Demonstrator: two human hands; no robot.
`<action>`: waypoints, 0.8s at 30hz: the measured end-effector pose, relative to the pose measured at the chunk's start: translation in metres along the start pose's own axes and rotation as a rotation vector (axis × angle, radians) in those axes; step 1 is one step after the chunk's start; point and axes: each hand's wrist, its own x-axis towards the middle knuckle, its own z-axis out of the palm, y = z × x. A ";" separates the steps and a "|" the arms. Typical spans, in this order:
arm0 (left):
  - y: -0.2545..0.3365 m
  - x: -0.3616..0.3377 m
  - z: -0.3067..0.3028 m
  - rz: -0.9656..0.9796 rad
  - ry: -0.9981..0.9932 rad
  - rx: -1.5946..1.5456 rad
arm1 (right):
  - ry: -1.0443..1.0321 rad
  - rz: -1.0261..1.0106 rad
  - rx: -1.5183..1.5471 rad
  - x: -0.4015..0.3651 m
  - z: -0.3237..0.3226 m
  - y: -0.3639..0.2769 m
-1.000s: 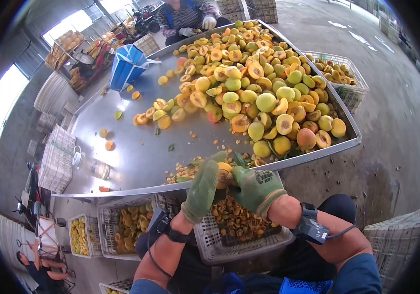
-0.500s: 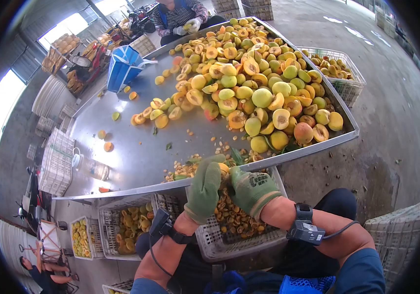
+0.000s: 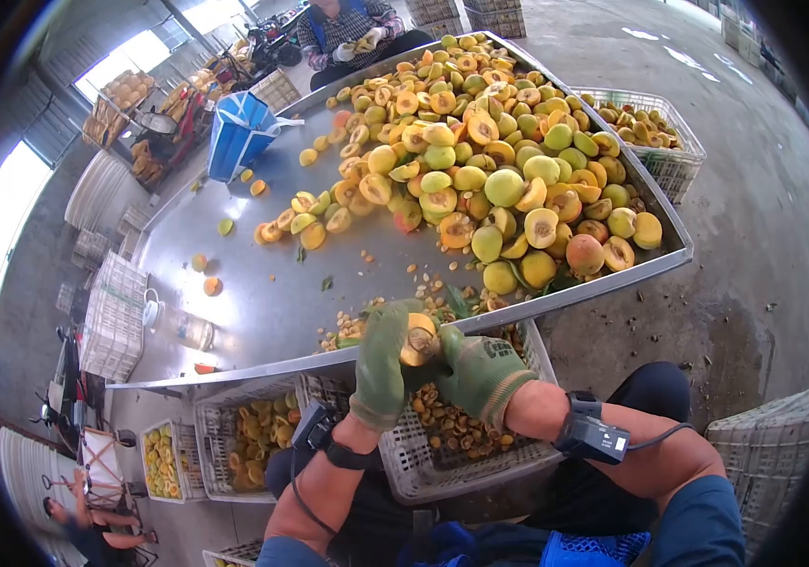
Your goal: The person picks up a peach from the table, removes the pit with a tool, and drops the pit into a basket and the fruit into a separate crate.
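My left hand (image 3: 384, 364), in a green knit glove, grips a halved peach (image 3: 420, 340) with its cut face turned up toward me. Close against the fruit, my right hand (image 3: 485, 371) wears a matching glove, its fingers curled. Whatever the right fingers hold is hidden. Both hands are just over the near edge of the metal table (image 3: 272, 321). Beneath them stands a plastic crate (image 3: 423, 484) containing many pits and scraps (image 3: 466, 430). Loose pits and leaves lie on the table just beyond my hands.
A large heap of halved peaches (image 3: 508, 180) covers the table's right side. A blue bag (image 3: 240, 137) and a clear jug (image 3: 182, 326) stand at left. Crates of peaches (image 3: 263, 439) sit on the floor below. Across the table sits another person (image 3: 352, 38) in gloves.
The peach half has turned so its cut face shows more between my hands. My right hand has shifted slightly down and left. The person opposite has lowered their hands slightly.
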 end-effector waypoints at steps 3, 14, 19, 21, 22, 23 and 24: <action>-0.007 -0.002 -0.002 0.077 0.004 0.007 | 0.001 0.000 0.022 -0.001 0.006 0.003; -0.013 -0.009 0.008 0.323 0.138 0.242 | 0.024 -0.074 0.269 0.002 0.026 0.015; -0.006 -0.008 0.008 0.325 0.037 0.286 | 0.027 -0.099 0.194 -0.002 0.009 0.006; 0.005 -0.006 0.001 0.181 -0.041 0.233 | 0.049 -0.121 0.105 -0.001 0.003 0.006; 0.011 -0.006 -0.003 0.108 -0.080 0.206 | 0.062 -0.137 0.060 0.003 0.007 0.010; 0.019 -0.006 -0.004 0.092 -0.103 0.268 | 0.073 -0.153 0.016 0.005 0.010 0.012; 0.019 -0.002 -0.006 0.084 -0.096 0.285 | 0.082 -0.167 0.033 0.005 0.013 0.013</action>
